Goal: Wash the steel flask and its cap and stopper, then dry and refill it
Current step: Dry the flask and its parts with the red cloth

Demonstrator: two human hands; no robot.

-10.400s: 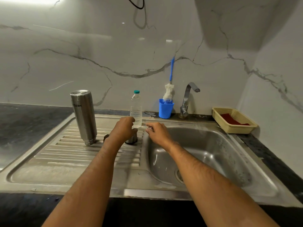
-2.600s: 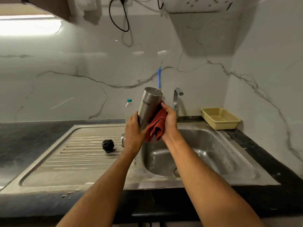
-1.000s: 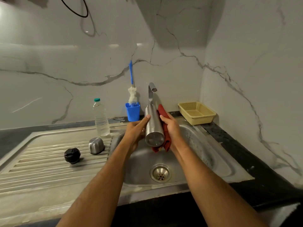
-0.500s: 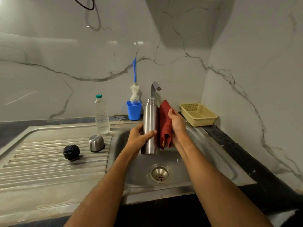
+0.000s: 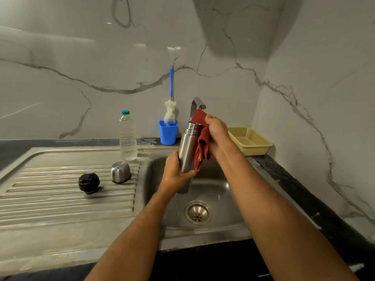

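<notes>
The left hand (image 5: 176,171) covers the steel flask (image 5: 187,147)'s lower body; the red cloth (image 5: 200,142) hides its right side. Both forearms run off the bottom edge.

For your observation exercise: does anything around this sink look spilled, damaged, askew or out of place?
Nothing stands out. The flask is held over the sink, left hand gripping it, right hand pressing the red cloth against it. Cap and stopper sit on the drainboard.

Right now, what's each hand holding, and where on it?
Left hand grips the flask around its lower body. Right hand holds the red cloth against the flask's neck.
</notes>
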